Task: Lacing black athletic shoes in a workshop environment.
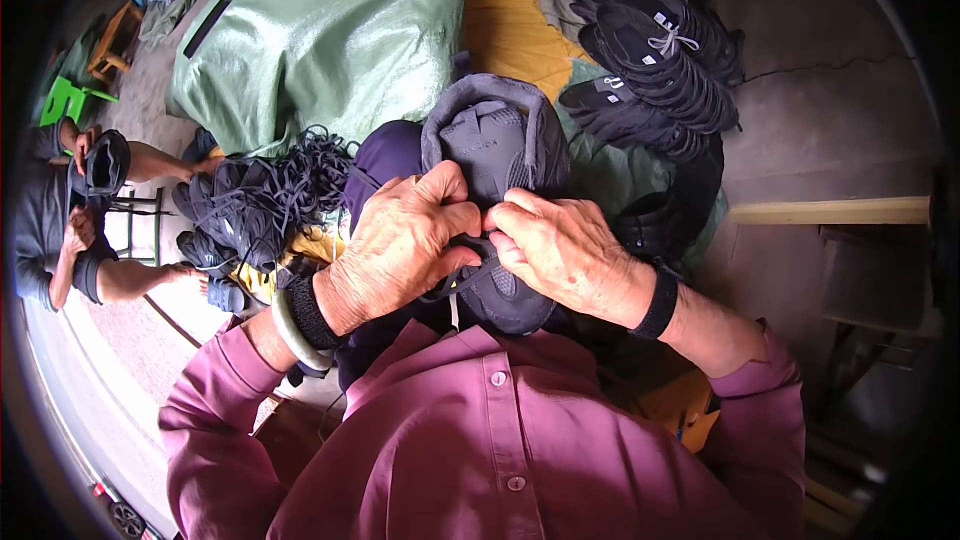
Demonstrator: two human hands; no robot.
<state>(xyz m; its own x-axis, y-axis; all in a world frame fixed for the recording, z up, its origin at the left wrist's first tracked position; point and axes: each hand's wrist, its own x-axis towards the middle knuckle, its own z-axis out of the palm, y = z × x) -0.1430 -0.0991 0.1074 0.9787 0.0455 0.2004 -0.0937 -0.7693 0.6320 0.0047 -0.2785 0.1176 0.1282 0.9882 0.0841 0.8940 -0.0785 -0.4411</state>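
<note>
A dark grey sneaker (482,148) rests on my lap, its padded heel collar away from me and its toe toward my shirt. Both hands meet over its tongue and lacing area. My left hand (398,238) is closed, thumb and fingers pinching at the left edge of the lacing. From the right, my right hand (572,252) pinches at the same spot, fingertips almost touching the left ones. A dark shoelace (452,285) trails out below the left fingers. What exactly lies between the fingertips is hidden.
Dark shoes with loose laces (265,195) are piled at the left. Stacked black shoes (660,60) stand at the far right. Ahead bulges a large pale green sack (320,30). Another person (60,210) sits at the left, holding a dark shoe. A green stool (68,100) is behind them.
</note>
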